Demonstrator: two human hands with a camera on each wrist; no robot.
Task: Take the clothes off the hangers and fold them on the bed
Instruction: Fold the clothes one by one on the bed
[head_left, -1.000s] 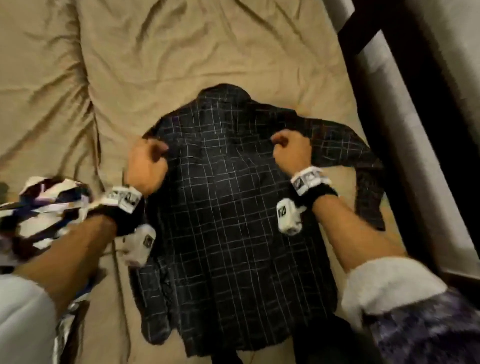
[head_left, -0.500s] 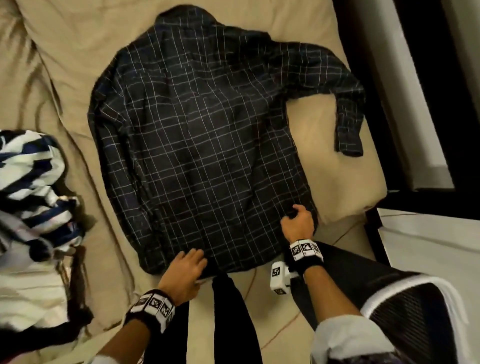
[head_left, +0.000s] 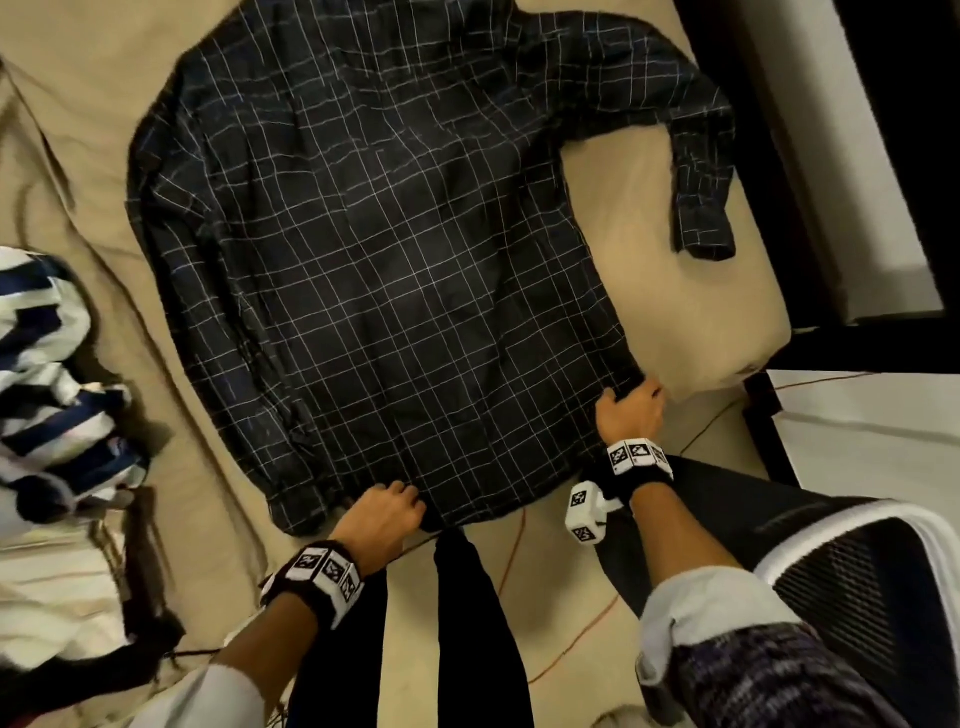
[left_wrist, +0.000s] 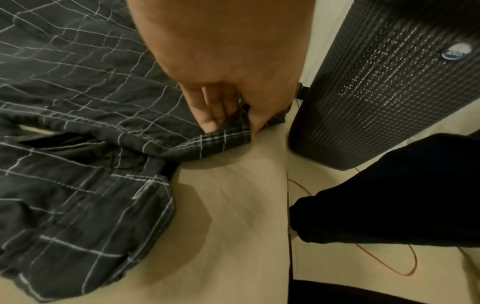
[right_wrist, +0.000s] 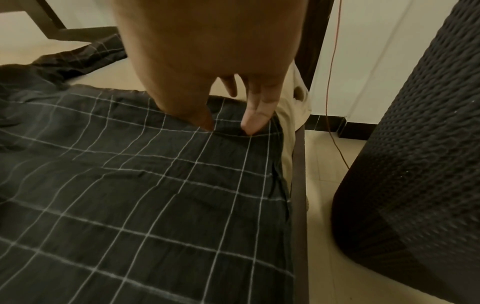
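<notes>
The left hand (head_left: 382, 512) grips the bottom hem of the shirt (head_left: 374, 249) near its middle; the left wrist view shows the hem pinched between thumb and fingers (left_wrist: 210, 107) and raised slightly off the sheet. The right hand (head_left: 629, 410) holds the hem's right corner; the right wrist view shows thumb and fingertips (right_wrist: 253, 121) pressed into the fabric, just inside the edge of the bed (head_left: 691, 291). The hands are set apart along the hem. Both wrists carry bands (head_left: 324, 569) printed with black-and-white square marker codes; no readable text is on them. To the right of the right hand stands a dark woven basket (head_left: 852, 587); the left wrist view alone shows a small round blue-and-white badge (left_wrist: 457, 51) on it, lettering too blurred to read. The wrist views also show an orange cord (left_wrist: 389, 265) on the floor beside the bed frame (right_wrist: 298, 185). Beyond the hands, the shirt lies flat and face down on the tan sheet, collar at the far end; its right sleeve (head_left: 698, 171) bends back toward the hands near the bed's right edge, with bare sheet between sleeve and body. Left of the left hand lies a pile of blue-and-white striped clothes (head_left: 47, 374), with open sheet between it and the shirt.
</notes>
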